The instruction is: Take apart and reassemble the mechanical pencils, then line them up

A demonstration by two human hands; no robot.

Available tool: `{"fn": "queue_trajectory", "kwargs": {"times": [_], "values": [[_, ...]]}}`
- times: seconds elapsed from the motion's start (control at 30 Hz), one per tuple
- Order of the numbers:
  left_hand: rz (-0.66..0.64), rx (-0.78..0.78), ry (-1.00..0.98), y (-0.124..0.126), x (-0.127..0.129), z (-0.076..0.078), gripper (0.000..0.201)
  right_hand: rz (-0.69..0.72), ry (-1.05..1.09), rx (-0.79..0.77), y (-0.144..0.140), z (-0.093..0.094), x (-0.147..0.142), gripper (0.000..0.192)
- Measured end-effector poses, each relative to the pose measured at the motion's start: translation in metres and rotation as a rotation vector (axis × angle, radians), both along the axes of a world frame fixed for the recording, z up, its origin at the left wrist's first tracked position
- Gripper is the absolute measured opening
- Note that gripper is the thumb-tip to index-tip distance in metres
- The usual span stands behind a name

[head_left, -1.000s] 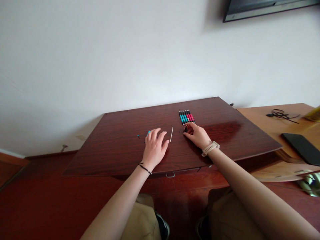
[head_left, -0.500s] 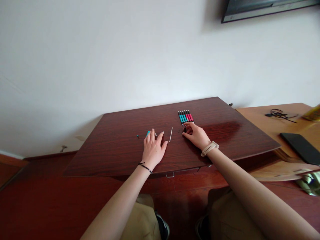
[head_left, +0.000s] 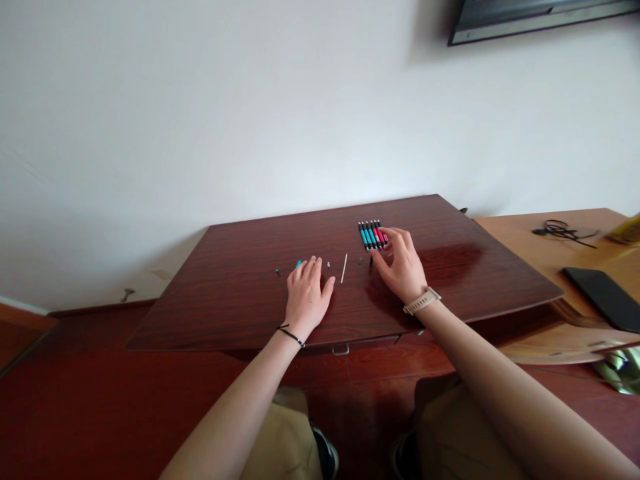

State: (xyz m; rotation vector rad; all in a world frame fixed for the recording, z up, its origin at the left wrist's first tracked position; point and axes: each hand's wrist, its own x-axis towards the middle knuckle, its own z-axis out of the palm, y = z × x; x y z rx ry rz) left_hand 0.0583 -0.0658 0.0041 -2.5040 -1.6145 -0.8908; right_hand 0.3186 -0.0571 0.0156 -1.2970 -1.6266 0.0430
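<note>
Tabletop (head_left: 240,267) at the frame's centre, second surface (head_left: 543,255) to its right.
On the tabletop, a stick (head_left: 344,269) lies between the left hand (head_left: 307,293) and the right hand (head_left: 404,267), with a row of pens (head_left: 369,233) farther back, partly behind the right hand. Toward the frame's right edge, a phone (head_left: 607,298) lies before a cable (head_left: 560,230) on the second surface; a screen (head_left: 540,23) is at upper right.

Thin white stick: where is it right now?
In the head view, the thin white stick lies on the dark red table between the left hand and the right hand, nearer the left, just right of a small white piece.
</note>
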Motion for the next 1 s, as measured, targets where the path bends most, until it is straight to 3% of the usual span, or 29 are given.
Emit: {"fn": "queue_trajectory", "kwargs": {"times": [0.17,0.33,0.47,0.67,0.87,1.0], "values": [[-0.189,0.120,-0.201,-0.005,-0.004,0.024,0.043,0.144,-0.061,0.084,-0.017,0.021,-0.024,0.039],[-0.300,0.201,-0.377,-0.019,0.000,0.044,0.026,0.307,-0.140,0.010,-0.017,0.021,-0.054,0.027],[-0.308,0.179,-0.505,-0.028,0.005,0.049,0.019,0.294,-0.161,-0.127,-0.004,0.012,-0.070,0.025],[-0.259,0.014,-0.697,-0.028,0.006,0.046,0.020,0.190,-0.260,-0.361,0.012,0.011,-0.088,0.031],[-0.241,-0.146,-0.914,-0.023,0.005,0.042,0.029,0.095,-0.363,-0.447,0.024,0.009,-0.104,0.034],[-0.229,-0.191,-0.989,-0.024,0.006,0.044,0.027,0.096,-0.356,-0.460,0.032,0.004,-0.107,0.026]]}}
